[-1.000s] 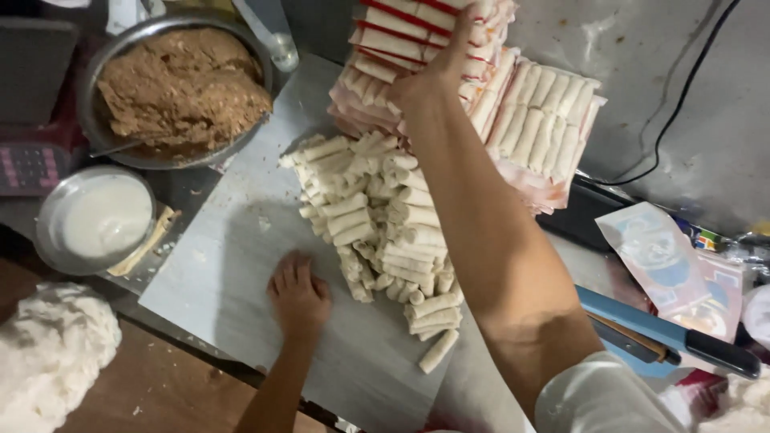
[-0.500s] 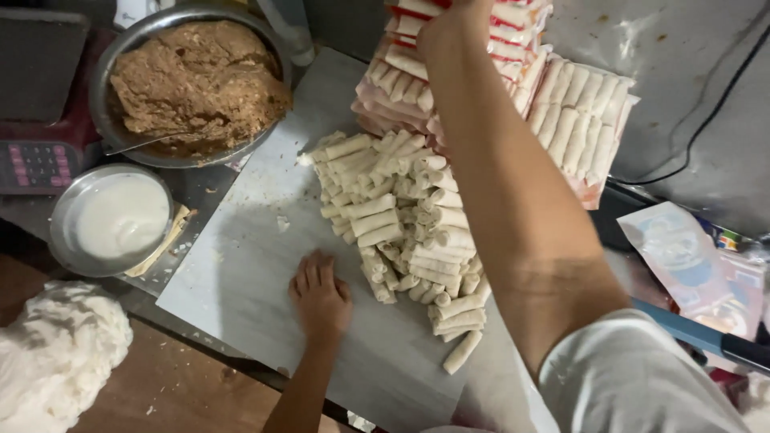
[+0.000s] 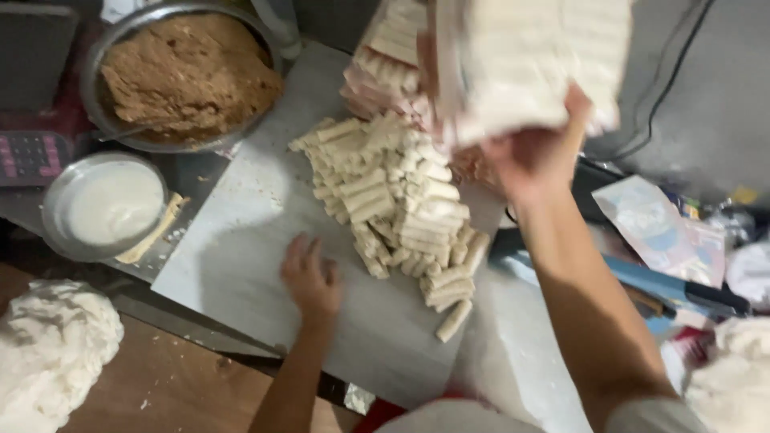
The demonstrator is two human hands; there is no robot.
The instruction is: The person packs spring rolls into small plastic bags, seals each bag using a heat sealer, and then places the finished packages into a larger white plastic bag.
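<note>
Right hand [image 3: 537, 156] has a full grip on a tray of rolls [image 3: 529, 64], held up over the stacked trays [image 3: 393, 64]. Left hand [image 3: 309, 281] lies flat and open on the grey board [image 3: 233, 248], just beside the pile of loose rolls [image 3: 393, 200] on the desk.

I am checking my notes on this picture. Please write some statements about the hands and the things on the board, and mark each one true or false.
1. The right hand holds up a pack of pale rolls. True.
2. The left hand grips a knife. False: it lies flat and empty on the grey board.
3. A pile of loose rolls lies on the board. True.
4. The big metal bowl holds a white liquid. False: it holds a brown filling; the white liquid is in the small bowl.
5. The left hand touches the loose rolls. False: it rests beside them, apart.
</note>
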